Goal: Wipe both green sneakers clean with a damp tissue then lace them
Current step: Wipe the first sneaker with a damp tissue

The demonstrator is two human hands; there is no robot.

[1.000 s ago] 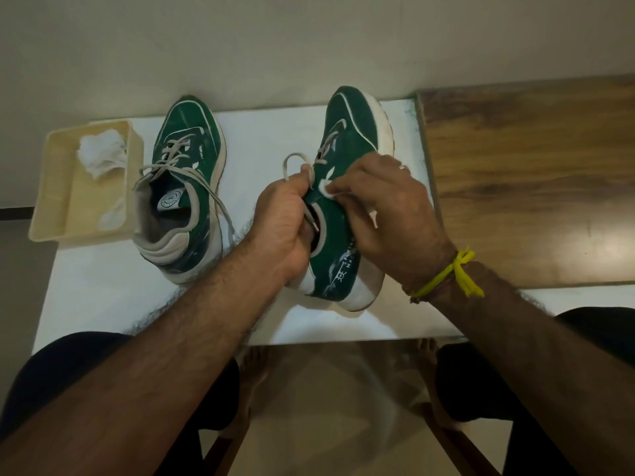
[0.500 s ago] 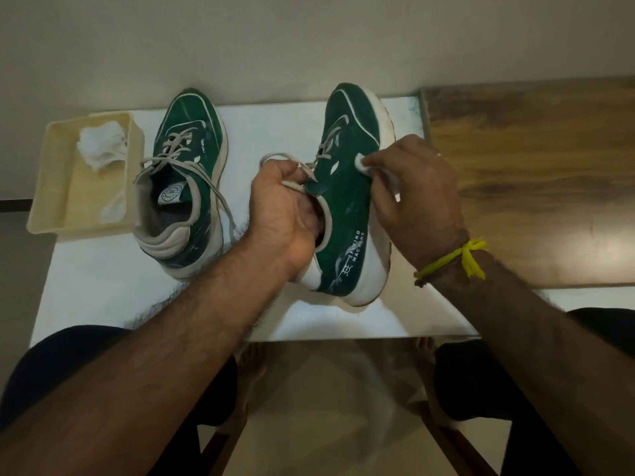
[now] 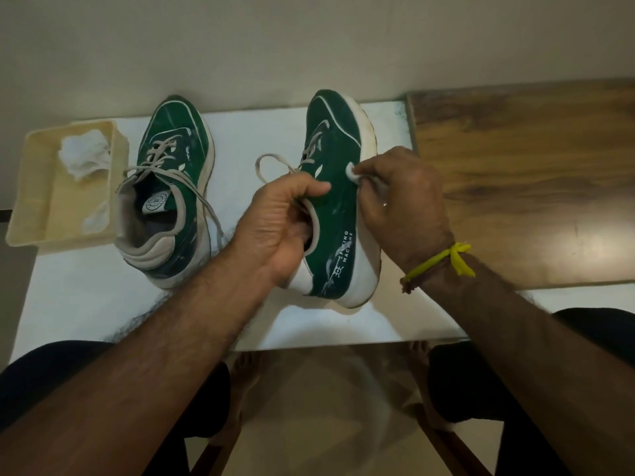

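Two green sneakers with white soles stand on a white table top (image 3: 86, 297). The right sneaker (image 3: 335, 139) is tilted onto its side. My left hand (image 3: 278, 225) grips its collar, fingers inside the opening and thumb on the green upper. My right hand (image 3: 402, 197) pinches a small white tissue wad (image 3: 351, 172) and presses it on the sneaker's green side near the sole. A loose grey lace loop (image 3: 271, 163) sticks out to the left. The left sneaker (image 3: 171, 187) stands upright, laces loose, untouched.
A cream plastic tray (image 3: 37, 187) holding crumpled white tissues (image 3: 86, 158) sits at the table's left edge. A wooden surface (image 3: 522, 180) adjoins the table on the right. A wall runs along the back. My knees and bare feet show below the front edge.
My right hand has slid the tissue from the tongue area out to the sneaker's right side. The sneaker has tilted further under my left hand's grip.
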